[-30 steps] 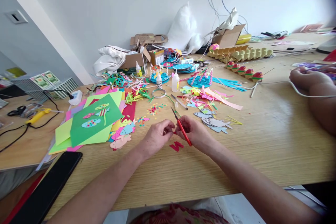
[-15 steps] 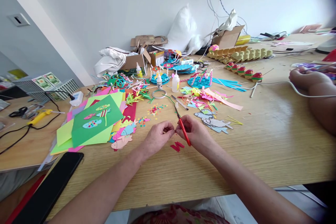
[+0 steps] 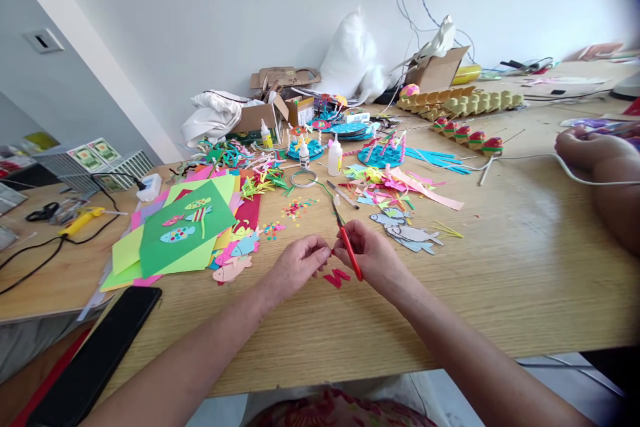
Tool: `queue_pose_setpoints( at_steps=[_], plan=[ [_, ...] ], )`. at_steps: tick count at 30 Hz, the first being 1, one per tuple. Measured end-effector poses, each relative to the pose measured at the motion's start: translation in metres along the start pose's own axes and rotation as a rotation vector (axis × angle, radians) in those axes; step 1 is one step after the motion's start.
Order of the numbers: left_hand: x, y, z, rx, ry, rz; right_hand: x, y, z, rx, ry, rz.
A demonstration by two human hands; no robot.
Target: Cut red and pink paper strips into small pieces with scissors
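Note:
My right hand (image 3: 367, 252) is closed around red-handled scissors (image 3: 351, 253), whose blades point away from me. Close beside it on the left, my left hand (image 3: 303, 260) pinches something small and reddish between thumb and fingertips; most of it is hidden. Just below the hands, red paper pieces (image 3: 337, 278) lie on the wooden table (image 3: 300, 340). Small colourful paper dots (image 3: 299, 208) are scattered beyond my left hand. Grey paper fish (image 3: 414, 233) lie to the right of the scissors. A green sheet (image 3: 175, 247) with decorated paper fish on it rests at the left.
Glue bottles (image 3: 335, 157) and a tape ring (image 3: 303, 178) stand and lie beyond the hands. A black phone (image 3: 100, 353) is at the front left. Another person's hand (image 3: 575, 147) is at the right edge. Egg cartons (image 3: 460, 102) and a glue gun (image 3: 83, 220) are farther off.
My left hand's fingers have shifted slightly, and its lower fingers show more. The view has moved a little; the scissors remain in my right hand.

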State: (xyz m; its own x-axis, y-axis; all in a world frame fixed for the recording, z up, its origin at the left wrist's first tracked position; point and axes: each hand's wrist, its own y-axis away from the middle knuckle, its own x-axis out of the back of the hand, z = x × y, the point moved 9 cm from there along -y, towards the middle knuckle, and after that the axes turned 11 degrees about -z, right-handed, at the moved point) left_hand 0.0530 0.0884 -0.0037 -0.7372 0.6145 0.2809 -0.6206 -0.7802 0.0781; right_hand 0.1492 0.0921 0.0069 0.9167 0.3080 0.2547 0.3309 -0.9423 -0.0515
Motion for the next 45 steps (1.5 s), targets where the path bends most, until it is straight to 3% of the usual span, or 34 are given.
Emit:
queue_pose_setpoints(
  at_steps=[5,8,16,23,45],
  plan=[
    [0.002,0.003,0.0,0.015,-0.004,0.048,-0.004,0.002,0.0,-0.001,0.029,-0.021],
    [0.004,0.008,0.0,0.026,0.1,0.065,0.001,0.011,-0.007,-0.016,0.179,-0.044],
    [0.006,0.021,0.002,0.076,0.352,0.083,0.002,0.042,-0.01,-0.131,0.578,-0.275],
    [0.0,0.02,0.003,0.069,0.388,0.019,-0.006,0.043,-0.009,-0.116,0.62,-0.306],
    [0.003,0.021,-0.005,0.1,0.374,0.026,-0.012,0.04,-0.008,-0.099,0.679,-0.296]
  ],
)
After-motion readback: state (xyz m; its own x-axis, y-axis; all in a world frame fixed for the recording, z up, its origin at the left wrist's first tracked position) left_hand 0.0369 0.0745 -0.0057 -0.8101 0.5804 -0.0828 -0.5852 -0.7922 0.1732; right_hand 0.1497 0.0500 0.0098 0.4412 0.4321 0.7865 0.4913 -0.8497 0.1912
